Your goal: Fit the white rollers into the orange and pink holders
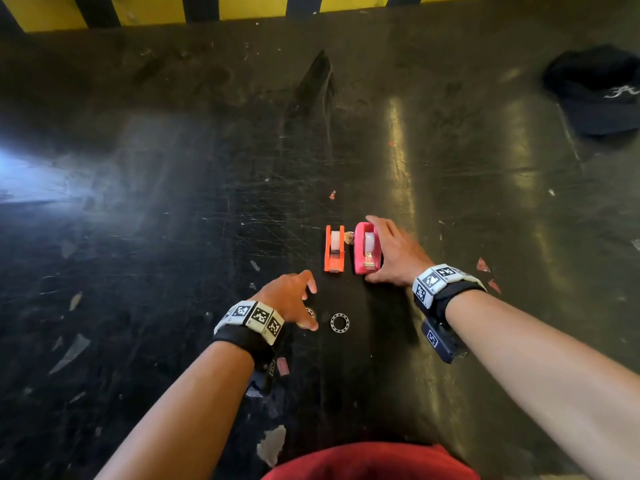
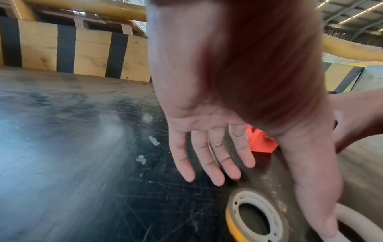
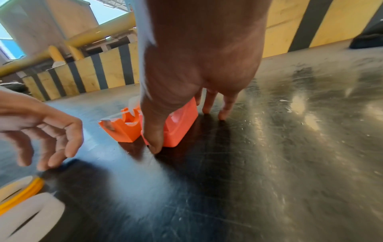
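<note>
On the dark floor the orange holder (image 1: 334, 251) and the pink holder (image 1: 363, 261) stand side by side. Each has a white roller (image 1: 335, 239) (image 1: 369, 241) seated in it. My right hand (image 1: 381, 251) spans the pink holder (image 3: 180, 121) lengthwise, thumb at its near end and index finger at its far end. The other fingertips (image 3: 222, 115) touch the floor beside it. My left hand (image 1: 304, 303) hovers nearer to me with relaxed fingers (image 2: 207, 160), holding nothing. It hangs over a white tape roll with a yellow edge (image 2: 257, 217). The orange holder (image 2: 261, 142) shows beyond those fingers.
A thin white ring (image 1: 339, 322) lies on the floor right of the yellow-edged roll (image 1: 309, 315). A black cap (image 1: 599, 88) lies at the far right. A yellow and black striped barrier (image 1: 207, 8) bounds the far side. Paper scraps dot the scratched floor.
</note>
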`<state>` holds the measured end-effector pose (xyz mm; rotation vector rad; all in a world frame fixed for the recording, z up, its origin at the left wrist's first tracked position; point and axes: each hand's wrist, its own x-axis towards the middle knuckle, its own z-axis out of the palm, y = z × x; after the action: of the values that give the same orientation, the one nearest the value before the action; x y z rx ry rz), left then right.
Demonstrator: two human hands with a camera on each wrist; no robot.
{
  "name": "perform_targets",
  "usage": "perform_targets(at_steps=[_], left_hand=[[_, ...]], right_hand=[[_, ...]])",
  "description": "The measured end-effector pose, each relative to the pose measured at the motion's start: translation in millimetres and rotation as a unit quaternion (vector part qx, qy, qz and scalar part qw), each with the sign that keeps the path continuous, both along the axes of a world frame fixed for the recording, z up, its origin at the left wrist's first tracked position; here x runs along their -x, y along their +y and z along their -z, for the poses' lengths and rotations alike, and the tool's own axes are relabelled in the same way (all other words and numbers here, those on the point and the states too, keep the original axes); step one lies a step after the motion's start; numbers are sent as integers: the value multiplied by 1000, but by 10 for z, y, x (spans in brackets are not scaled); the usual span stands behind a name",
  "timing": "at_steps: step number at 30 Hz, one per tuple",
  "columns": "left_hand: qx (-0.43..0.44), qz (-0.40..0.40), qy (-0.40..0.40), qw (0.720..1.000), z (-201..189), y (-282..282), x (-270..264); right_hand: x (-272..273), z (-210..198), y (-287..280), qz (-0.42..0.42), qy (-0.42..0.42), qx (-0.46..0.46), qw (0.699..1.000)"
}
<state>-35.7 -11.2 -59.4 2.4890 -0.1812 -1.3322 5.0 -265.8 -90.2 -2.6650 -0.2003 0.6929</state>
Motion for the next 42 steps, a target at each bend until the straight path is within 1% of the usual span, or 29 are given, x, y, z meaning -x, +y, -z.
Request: perform_targets(at_steps=[1, 2, 3, 5, 6, 7, 8, 10, 11, 13, 15, 18, 20, 24, 27, 29, 34, 39, 42], left_hand=[[-5, 9, -3, 1000, 14, -9, 20], [-10, 17, -8, 1000, 24, -12, 44], [-15, 24, -14, 999, 30, -13, 74], [-25, 42, -30, 998, 39, -5, 138], [-29, 48, -39, 998, 43, 3, 173], [-30, 51, -49, 997, 50, 13, 207], [-29, 50, -59, 997, 55, 20, 238], [-21, 41, -85, 995, 67, 41, 305], [-16, 34, -99, 994, 76, 52, 341], [-4, 17, -118, 993, 97, 68, 395], [5, 4, -124, 992, 112, 106, 463], [18, -11, -124, 992, 107, 186, 495], [29, -23, -128, 991, 67, 260, 437], [38, -60, -173, 982, -39, 417, 142], [35, -94, -219, 971, -110, 509, -104], [30, -104, -233, 966, -101, 546, -246], [13, -120, -243, 962, 80, 588, -470], [15, -121, -239, 963, 208, 558, -553], [20, -134, -235, 963, 273, 520, -538]], right_hand=[[42, -28, 18, 0, -8, 6, 1000], [97, -73, 41, -1, -36, 9, 999], [165, -135, 72, -9, -83, 10, 996], [308, -259, 154, -63, -188, -8, 980], [378, -292, 208, -104, -219, -24, 970], [449, -307, 265, -150, -222, -46, 962], [517, -306, 323, -197, -197, -64, 958], [663, -274, 441, -269, -103, -54, 956], [735, -247, 490, -285, -57, -37, 956], [833, -160, 541, -283, -2, -12, 959], [918, -81, 565, -266, 9, -12, 964], [946, -26, 584, -255, 0, -26, 967], [880, -76, 622, -256, -15, -32, 966], [468, -297, 808, -202, -84, -53, 974], [109, -426, 996, -176, -130, -5, 976], [-67, -442, 1110, -166, -134, 34, 976], [-285, -276, 1309, -170, -112, 98, 974], [-336, -139, 1361, -170, -136, 95, 971], [-324, -98, 1329, -168, -145, 69, 973]])
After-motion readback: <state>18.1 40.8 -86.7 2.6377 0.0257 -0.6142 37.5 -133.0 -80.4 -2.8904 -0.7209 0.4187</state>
